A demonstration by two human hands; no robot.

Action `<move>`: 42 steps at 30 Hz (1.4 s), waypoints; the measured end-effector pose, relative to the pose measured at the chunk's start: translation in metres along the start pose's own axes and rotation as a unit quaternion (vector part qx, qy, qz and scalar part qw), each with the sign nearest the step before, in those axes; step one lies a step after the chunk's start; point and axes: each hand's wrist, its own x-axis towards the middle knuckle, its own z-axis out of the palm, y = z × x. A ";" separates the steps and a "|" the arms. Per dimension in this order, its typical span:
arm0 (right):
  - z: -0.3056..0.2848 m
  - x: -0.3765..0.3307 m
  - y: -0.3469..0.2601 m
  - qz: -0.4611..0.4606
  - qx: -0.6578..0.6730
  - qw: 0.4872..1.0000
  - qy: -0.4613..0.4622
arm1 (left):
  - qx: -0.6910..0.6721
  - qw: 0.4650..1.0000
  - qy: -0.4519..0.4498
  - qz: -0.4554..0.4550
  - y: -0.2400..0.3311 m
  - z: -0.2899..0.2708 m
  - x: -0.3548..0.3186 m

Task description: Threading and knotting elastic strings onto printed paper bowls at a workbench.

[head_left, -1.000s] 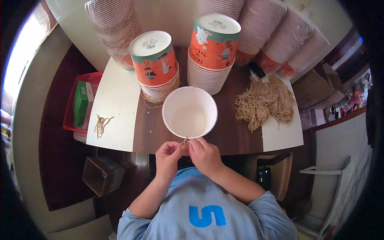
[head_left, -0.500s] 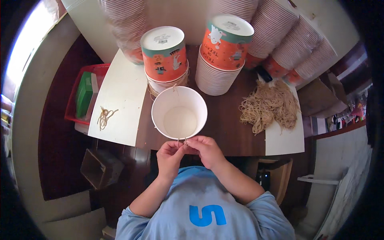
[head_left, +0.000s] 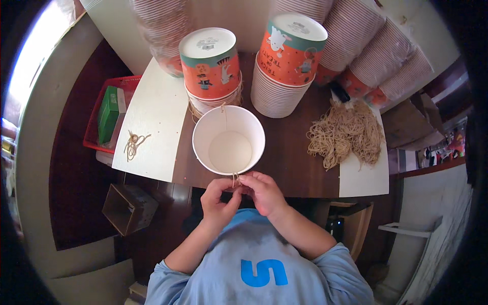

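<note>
- Far left: red tray (head_left: 96, 136) at the table edge, green box (head_left: 108, 114) lying in it.
- Just right of that: pale mat (head_left: 157, 117) on the dark table (head_left: 290, 147), a small string loop (head_left: 133, 145) resting on the mat's lower left part.
- Below, off the table: open brown box (head_left: 128, 208) on the floor.
- Back left: orange cup stack (head_left: 211, 68), upside down, white base up, string hanging around its lower rims.
- Centre: white cup (head_left: 229, 140) standing upright and open, inside bare, sitting near the table's front edge, just in front of the orange stack.
- A thin string (head_left: 224, 113) running down the far inner wall from the rim.
- Left hand (head_left: 218, 197) at the cup's near rim, fingers curled, pinching a short bit of twine (head_left: 236, 178) against the rim.
- Right hand (head_left: 265, 194) touching the left, fingertips pinched on the same twine at the same spot.
- Both hands closed in a fine pinch, not wrapped around the cup.
- Back centre-right: second orange stack (head_left: 287, 61), also upside down, taller.
- Behind and right: more ribbed cup stacks (head_left: 378, 53) leaning in rows.
- Right: loose string heap (head_left: 345, 134), partly on a second pale mat (head_left: 363, 178).
</note>
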 end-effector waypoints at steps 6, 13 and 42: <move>0.003 -0.002 0.001 -0.033 0.002 0.999 0.008 | 0.067 0.997 0.008 0.044 0.000 0.000 0.003; 0.005 -0.001 0.002 -0.023 0.023 0.999 0.004 | 0.080 0.996 -0.012 0.036 0.003 -0.005 0.005; -0.007 -0.002 -0.012 -0.103 -0.266 0.958 0.014 | -0.193 0.968 0.007 -0.157 0.002 -0.002 0.001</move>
